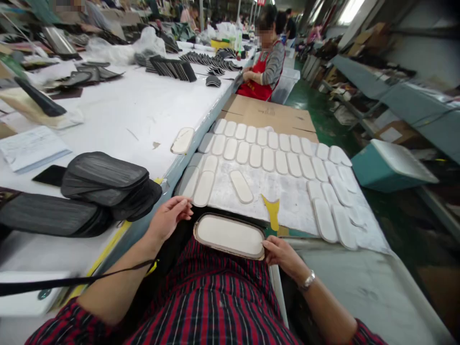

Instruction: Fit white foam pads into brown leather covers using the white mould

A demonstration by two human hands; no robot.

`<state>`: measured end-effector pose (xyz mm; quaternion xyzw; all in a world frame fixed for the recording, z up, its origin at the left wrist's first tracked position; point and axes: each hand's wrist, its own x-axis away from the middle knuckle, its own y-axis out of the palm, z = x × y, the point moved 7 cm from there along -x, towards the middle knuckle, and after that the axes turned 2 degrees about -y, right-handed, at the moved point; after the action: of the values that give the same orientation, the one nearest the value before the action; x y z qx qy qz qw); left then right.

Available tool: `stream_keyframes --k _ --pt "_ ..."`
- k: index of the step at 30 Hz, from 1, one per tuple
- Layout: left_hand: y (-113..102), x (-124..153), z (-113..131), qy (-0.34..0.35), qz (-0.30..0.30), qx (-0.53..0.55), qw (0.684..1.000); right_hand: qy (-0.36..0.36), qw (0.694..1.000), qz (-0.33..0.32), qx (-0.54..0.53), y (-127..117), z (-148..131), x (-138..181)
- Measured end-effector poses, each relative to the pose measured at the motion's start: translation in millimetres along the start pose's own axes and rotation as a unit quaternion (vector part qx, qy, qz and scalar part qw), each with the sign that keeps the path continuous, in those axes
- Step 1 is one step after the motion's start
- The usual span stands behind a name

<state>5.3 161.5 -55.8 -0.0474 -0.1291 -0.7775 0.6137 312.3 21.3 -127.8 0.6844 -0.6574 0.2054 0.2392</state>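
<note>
Between thumb and fingers, my right hand [285, 256] grips the right end of a long oval panel [230, 235], pale in the middle with a darker rim, held over my lap. My left hand [171, 216] is closed in a pinch, apart from that panel's left end and close to the pale oval pieces on the board. Whether anything small sits in that pinch cannot be made out. One loose pale oval piece [241, 186] lies at an angle on the grey board [283, 191]. Near the board's front edge rests a yellow forked tool [272, 212].
Rows of pale oval pieces [268, 159] cover much of the board. Stacks of dark oval pieces [104, 175] lie on the white table [118, 115] at left. A person in a red apron [260, 79] sits beyond the cardboard [268, 112]. A teal bin [391, 165] stands at right.
</note>
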Motion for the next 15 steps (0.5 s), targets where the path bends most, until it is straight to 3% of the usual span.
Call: stream_keyframes --k 1,3,7,11,15 --pt "-14 -2 -15 -0.04 0.012 0.055 0.998 -0.003 1.0 -0.012 -0.022 2 0 1" --pt "-21 -2 -48 -0.127 -0.027 0.106 0.986 -0.01 0.998 -0.033 -0.061 5 1 1" --pt "-1 5 -92 -0.2 -0.105 0.124 0.966 -0.02 0.992 -0.056 -0.108 6 8 -3" --pt "15 4 -102 -0.226 -0.148 0.134 0.954 -0.025 0.989 -0.06 -0.135 3 16 -8" --pt "17 -3 -91 -0.248 -0.189 0.091 0.946 -0.017 0.995 -0.044 -0.093 1 14 -9"
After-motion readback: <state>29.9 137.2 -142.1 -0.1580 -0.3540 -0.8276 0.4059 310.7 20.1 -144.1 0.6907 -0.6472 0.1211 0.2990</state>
